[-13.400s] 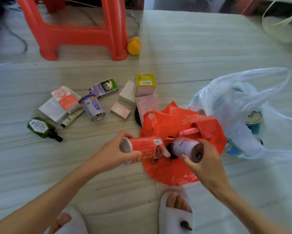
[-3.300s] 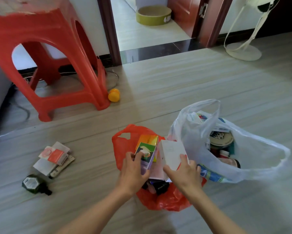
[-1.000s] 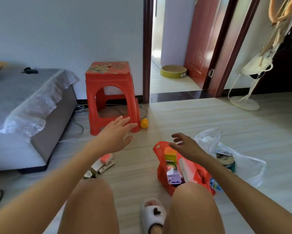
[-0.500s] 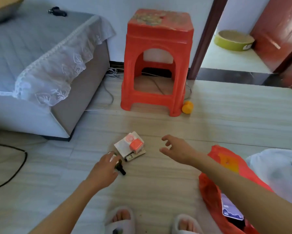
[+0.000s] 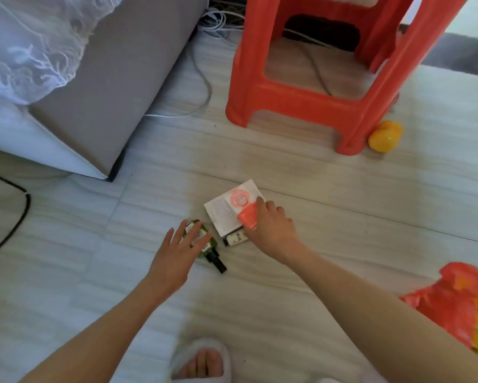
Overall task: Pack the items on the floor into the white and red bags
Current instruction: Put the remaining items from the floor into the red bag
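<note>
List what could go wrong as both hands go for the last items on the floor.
The left hand lies with straight fingers over the green bottle, not gripping it; the bottle may roll or slide away. The right hand reaches over stacked white boxes and a small tube; a one-handed lift may drop some. The red bag sits far right, so the carry is long.

Just one view here, a wide-angle head cam looking steeply down and forward at the floor (image 5: 287, 299) from close up, with both forearms reaching in from the bottom edge and a slippered foot (image 5: 200, 360) right below.
</note>
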The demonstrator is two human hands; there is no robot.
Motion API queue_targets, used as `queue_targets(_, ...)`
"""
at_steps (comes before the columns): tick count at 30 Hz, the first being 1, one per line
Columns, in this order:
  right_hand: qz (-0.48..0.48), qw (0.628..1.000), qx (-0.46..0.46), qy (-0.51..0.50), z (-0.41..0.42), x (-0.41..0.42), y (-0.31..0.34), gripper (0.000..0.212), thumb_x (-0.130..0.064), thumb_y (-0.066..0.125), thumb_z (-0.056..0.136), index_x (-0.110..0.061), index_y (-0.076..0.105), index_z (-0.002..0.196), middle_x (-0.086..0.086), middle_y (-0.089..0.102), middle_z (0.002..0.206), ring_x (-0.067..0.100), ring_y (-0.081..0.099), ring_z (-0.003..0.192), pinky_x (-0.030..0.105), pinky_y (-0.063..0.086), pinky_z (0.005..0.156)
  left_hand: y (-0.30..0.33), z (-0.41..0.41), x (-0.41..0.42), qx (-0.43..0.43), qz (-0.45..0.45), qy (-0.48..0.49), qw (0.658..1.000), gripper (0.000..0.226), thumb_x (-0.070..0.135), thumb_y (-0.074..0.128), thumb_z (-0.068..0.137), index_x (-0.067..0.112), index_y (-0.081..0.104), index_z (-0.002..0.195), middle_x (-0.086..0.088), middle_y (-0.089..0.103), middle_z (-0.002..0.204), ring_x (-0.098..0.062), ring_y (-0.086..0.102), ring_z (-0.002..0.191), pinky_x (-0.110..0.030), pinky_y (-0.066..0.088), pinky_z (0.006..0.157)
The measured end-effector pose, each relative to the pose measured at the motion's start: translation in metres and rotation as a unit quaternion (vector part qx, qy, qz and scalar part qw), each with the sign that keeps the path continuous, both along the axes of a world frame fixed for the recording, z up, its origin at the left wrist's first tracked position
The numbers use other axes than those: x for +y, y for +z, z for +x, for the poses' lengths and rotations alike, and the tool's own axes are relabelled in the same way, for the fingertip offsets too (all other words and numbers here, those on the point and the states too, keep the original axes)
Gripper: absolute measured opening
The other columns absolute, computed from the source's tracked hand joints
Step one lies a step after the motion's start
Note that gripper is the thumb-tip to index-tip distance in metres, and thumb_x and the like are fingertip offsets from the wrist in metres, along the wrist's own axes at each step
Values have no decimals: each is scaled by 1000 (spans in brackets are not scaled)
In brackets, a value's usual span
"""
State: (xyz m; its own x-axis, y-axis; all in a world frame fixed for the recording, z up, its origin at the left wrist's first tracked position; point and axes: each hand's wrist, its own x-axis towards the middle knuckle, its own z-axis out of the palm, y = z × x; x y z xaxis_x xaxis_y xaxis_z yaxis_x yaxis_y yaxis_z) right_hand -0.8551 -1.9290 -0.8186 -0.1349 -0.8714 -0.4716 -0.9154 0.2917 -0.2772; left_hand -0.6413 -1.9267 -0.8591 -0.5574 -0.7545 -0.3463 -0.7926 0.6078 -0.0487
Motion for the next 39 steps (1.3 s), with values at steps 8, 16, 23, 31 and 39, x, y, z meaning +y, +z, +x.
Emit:
queue_targets(8,-50,995,-52,-73,6,17,-16,66,-36,48,91,-10,17,143,16,39,132,32,43,117,43,41,91,-3,-8,33,25,97,177,979,65,26,56,86,20,24,142,-6,41,129,-23,45,112,-31,42,83)
queue_targets(16,-120,920,-204,-312,-48,132,60,54,-31,62,82,-16,45,130,5,53,119,20,51,102,23,32,79,57,-39,76,210,361,284,863,61,35,68,78,22,44,132,1,57,117,-14,55,101,-19,41,73)
queue_targets(23,-260,885,-132,-364,-123,269,158,46,-32,67,76,-23,54,120,-1,54,108,18,53,98,28,40,84,148,-138,118,265,430,141,851,42,45,67,78,36,51,116,10,59,101,-5,57,82,-18,45,69)
queue_targets(31,-206,880,26,-427,-183,353,139,41,-35,65,83,-12,57,116,12,61,111,28,54,104,32,39,87,167,-269,185,209,421,-22,882,32,34,59,87,11,57,110,4,56,78,-9,53,67,-20,41,57)
queue_targets(39,-268,853,68,-442,-201,345,118,44,-31,69,80,-5,56,112,11,55,103,27,51,97,35,43,84,144,-333,205,232,400,37,886,35,32,55,88,14,53,119,-1,59,110,-17,58,101,-26,46,80)
